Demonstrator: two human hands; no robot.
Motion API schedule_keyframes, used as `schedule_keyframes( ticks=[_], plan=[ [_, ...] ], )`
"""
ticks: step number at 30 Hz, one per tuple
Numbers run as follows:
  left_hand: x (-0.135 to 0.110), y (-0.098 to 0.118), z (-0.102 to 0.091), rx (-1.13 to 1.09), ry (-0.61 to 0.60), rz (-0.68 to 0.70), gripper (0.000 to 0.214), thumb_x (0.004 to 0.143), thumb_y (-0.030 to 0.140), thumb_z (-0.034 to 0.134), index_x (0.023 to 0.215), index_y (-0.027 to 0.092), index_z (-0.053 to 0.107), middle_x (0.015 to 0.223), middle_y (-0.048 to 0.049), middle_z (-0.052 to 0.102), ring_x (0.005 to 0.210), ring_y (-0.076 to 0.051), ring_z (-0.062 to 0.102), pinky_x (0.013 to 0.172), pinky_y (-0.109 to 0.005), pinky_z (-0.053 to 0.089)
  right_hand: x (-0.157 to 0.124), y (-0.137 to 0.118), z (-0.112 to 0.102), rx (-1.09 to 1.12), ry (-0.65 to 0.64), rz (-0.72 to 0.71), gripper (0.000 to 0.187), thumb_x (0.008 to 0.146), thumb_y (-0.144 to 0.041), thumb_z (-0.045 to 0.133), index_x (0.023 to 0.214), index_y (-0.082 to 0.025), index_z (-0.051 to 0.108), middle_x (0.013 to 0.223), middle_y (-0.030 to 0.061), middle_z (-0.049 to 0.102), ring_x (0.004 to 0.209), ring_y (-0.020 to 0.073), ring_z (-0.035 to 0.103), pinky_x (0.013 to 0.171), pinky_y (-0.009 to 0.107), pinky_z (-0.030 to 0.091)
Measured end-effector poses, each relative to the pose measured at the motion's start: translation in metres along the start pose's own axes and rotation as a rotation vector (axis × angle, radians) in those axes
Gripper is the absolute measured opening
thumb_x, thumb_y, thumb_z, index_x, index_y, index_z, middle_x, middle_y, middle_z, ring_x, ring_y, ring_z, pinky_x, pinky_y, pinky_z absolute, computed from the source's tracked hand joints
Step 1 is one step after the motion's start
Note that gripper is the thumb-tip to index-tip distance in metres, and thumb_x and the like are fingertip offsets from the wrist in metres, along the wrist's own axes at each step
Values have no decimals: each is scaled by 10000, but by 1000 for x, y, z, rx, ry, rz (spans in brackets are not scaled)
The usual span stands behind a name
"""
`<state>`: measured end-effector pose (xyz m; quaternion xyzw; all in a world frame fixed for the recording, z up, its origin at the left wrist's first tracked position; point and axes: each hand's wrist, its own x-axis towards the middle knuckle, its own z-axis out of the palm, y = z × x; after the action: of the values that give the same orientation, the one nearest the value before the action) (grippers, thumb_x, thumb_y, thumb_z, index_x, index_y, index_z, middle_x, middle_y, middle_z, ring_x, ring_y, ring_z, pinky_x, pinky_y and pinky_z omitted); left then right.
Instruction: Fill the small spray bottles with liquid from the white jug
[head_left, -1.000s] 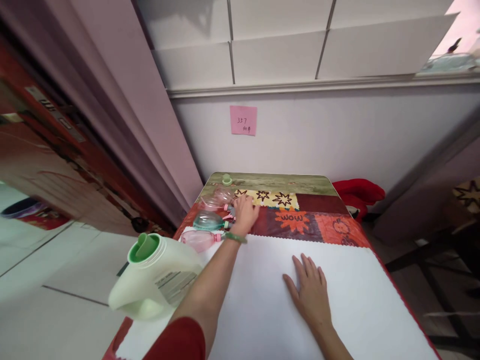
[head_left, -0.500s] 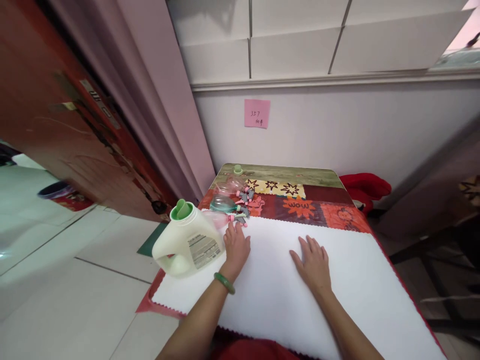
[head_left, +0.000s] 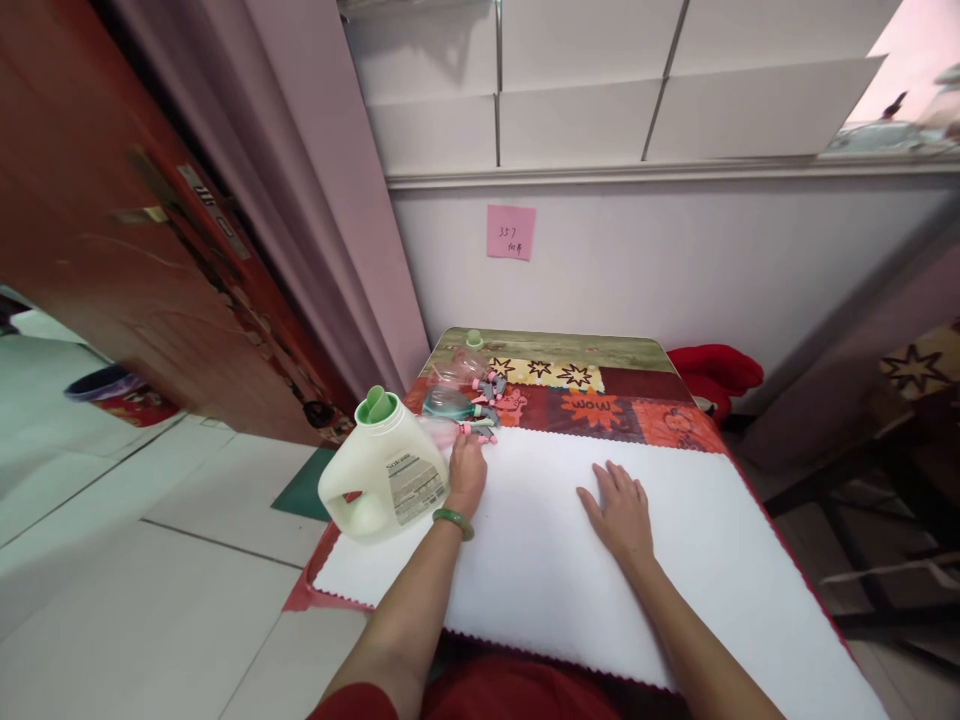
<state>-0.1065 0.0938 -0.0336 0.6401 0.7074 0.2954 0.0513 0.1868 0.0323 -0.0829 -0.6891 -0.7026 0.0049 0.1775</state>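
My left hand point(head_left: 468, 475), with a green bangle point(head_left: 454, 523) on the wrist, reaches to the nearest pink spray bottle point(head_left: 441, 431). Its fingers are bent over the bottle's neck, which they partly hide. The bottle lies on its side, its trigger head pointing right. Just beyond lie a green spray bottle point(head_left: 447, 403) and a clear pinkish spray bottle point(head_left: 453, 374). Flat on the white mat point(head_left: 540, 560) rests my right hand point(head_left: 622, 512), fingers apart and holding nothing. A large cream jug point(head_left: 375, 465) with a green spout stands left of my left hand.
A small green cap point(head_left: 474, 340) sits at the table's back left. The patterned tablecloth point(head_left: 592, 408) shows beyond the mat. Behind is a wall with a pink note point(head_left: 511, 233). A red door point(head_left: 97, 200) stands left, a red item point(head_left: 712, 372) beyond the right edge.
My left hand has moved forward onto the neck of the nearest spray bottle, and its fingers have bent over it. My right hand stays flat on the mat. The view has shifted slightly.
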Motion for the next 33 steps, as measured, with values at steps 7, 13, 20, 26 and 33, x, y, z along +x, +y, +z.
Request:
schedule_keyframes(
  ticks=[7, 13, 20, 26, 33],
  plan=[
    [11, 28, -26, -90, 154, 75, 243, 1005, 275, 507, 1148, 158, 665, 1128, -128, 656, 1057, -246, 632, 939, -455, 522, 0, -1, 0, 24, 13, 0, 624, 988, -572, 379, 1430, -164, 544, 1548, 162, 476, 1470, 312, 359, 1207, 506, 203],
    [8, 76, -53, -210, 189, 208, 327, 1023, 235, 397, 1152, 178, 692, 1005, -132, 663, 969, -265, 630, 915, -415, 490, 0, 0, 0, 44, 16, -3, 619, 987, -576, 382, 1425, -169, 544, 1544, 162, 478, 1469, 310, 359, 1205, 514, 209],
    [-22, 124, -84, -439, 150, 357, 303, 1027, 311, 442, 1125, 210, 709, 971, -96, 695, 945, -231, 630, 892, -365, 480, 0, 1, -2, 240, 173, -18, 683, 971, -625, 404, 1430, -129, 499, 1452, 189, 564, 1396, 318, 462, 1199, 537, 255],
    [-23, 117, -91, -707, 25, 371, 241, 983, 365, 544, 1032, 213, 725, 974, -76, 705, 930, -206, 641, 880, -333, 491, 0, -26, -41, 640, 198, -46, 755, 911, -636, 545, 1496, -179, 411, 1473, 186, 548, 1353, 330, 522, 1150, 558, 370],
    [-36, 88, -53, -995, -104, 162, 251, 971, 405, 552, 1014, 198, 688, 833, -26, 682, 826, -167, 645, 832, -306, 509, 17, -81, -60, 1122, 18, -31, 627, 841, -558, 702, 1340, -197, 585, 1355, 133, 648, 1274, 289, 600, 1119, 478, 439]
  ],
)
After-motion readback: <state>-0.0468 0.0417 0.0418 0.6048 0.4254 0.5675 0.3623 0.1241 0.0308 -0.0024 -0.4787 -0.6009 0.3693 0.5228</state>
